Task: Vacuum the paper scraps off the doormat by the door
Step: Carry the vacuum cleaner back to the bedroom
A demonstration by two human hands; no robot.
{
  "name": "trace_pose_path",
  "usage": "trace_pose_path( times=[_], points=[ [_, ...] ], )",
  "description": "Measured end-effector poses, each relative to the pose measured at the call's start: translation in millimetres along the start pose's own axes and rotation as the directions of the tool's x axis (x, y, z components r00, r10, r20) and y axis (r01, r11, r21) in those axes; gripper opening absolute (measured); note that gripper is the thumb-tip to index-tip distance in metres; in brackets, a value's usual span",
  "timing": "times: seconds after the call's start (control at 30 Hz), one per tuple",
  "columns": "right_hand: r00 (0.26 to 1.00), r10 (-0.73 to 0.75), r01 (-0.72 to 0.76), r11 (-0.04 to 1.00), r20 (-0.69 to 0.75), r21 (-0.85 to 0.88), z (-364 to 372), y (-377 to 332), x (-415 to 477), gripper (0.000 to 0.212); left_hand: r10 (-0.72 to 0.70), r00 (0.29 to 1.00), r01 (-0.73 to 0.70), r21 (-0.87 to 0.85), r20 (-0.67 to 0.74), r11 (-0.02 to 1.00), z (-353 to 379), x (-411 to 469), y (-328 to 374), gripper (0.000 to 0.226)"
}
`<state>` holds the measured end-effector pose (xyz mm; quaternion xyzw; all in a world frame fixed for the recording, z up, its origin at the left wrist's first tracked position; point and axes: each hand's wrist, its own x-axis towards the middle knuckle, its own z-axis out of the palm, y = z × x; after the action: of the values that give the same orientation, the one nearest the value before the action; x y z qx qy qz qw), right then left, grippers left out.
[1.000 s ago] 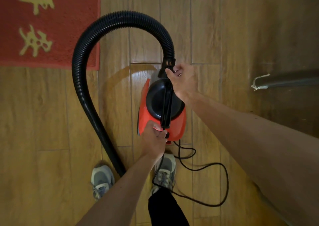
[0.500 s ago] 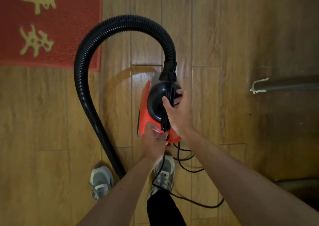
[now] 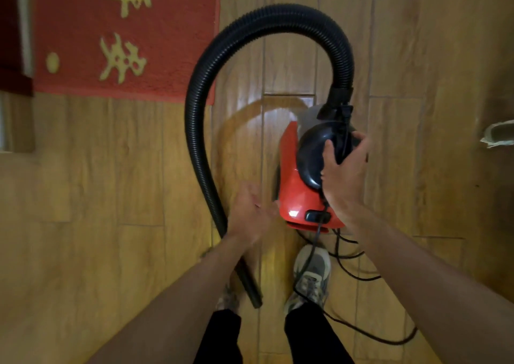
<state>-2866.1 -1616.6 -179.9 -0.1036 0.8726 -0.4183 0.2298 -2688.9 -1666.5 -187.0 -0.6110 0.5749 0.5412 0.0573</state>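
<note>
A red and black canister vacuum (image 3: 299,194) is held over the wooden floor at centre right. My right hand (image 3: 343,174) grips its black handle strap on top. My left hand (image 3: 250,215) hovers just left of the vacuum's rear, fingers relaxed, holding nothing. The black ribbed hose (image 3: 207,85) arcs from the vacuum's front up and round to the left, then down past my left wrist to a nozzle tip (image 3: 251,288) near my shoes. The red doormat (image 3: 172,49) with yellow characters lies at the upper left; I see no paper scraps on its visible part.
The black power cord (image 3: 358,330) loops on the floor behind the vacuum, by my right shoe (image 3: 311,277). A dark door edge (image 3: 14,35) stands at the far left. A pale object (image 3: 498,135) juts in at the right edge.
My left hand came off the vacuum's rear and moved left. My right hand slid up the handle. The view shifted left, showing more doormat and the door edge.
</note>
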Motion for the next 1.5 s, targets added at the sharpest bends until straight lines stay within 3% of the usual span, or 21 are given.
trace_pose_path(
  times=[0.23,0.37,0.43,0.57,0.67,0.93,1.13,1.3,1.5],
  points=[
    [0.993,-0.104,0.102,0.994,-0.058,-0.04,4.7,1.6,-3.8,0.034,-0.133,0.931,0.22,0.233,-0.34,0.947,-75.2,63.3,-12.7,0.069],
    [0.99,-0.121,0.115,0.99,-0.076,-0.087,6.5,0.9,-1.6,0.033,-0.18,0.912,0.292,0.275,-0.368,0.916,-89.7,89.6,-16.7,0.088],
    [0.988,-0.126,0.116,0.987,-0.087,-0.114,7.9,3.4,-1.2,0.034,-0.168,0.934,0.251,0.243,-0.316,0.937,-92.0,101.4,-21.8,0.081],
    [0.988,-0.129,0.116,0.984,-0.086,-0.135,8.6,5.8,-2.2,0.036,-0.083,0.961,0.132,0.174,-0.263,0.976,-91.1,114.5,-27.4,0.045],
    [0.988,-0.128,0.113,0.981,-0.09,-0.155,9.0,5.4,-3.3,0.035,-0.034,0.968,0.059,0.092,-0.25,0.994,-90.5,114.1,-34.7,0.037],
    [0.988,-0.122,0.096,0.967,-0.098,-0.236,8.4,-2.3,-5.7,0.036,0.07,0.956,-0.076,-0.01,-0.285,0.997,-111.2,87.6,-47.8,0.045],
    [0.997,-0.074,0.069,0.951,-0.008,-0.302,4.9,-35.4,-9.1,0.036,0.295,0.864,-0.231,0.199,-0.408,0.952,-141.8,32.4,-24.8,0.055],
    [0.963,-0.225,0.26,0.915,0.145,-0.307,-10.1,-98.8,-23.8,0.032,0.298,0.811,-0.226,0.201,-0.504,0.953,-198.1,-13.0,21.1,0.055],
    [0.951,-0.267,0.3,0.92,0.156,-0.253,-52.5,-228.8,-39.5,0.023,0.34,0.749,-0.271,0.205,-0.569,0.94,-264.2,-77.9,113.7,0.057]
  ],
)
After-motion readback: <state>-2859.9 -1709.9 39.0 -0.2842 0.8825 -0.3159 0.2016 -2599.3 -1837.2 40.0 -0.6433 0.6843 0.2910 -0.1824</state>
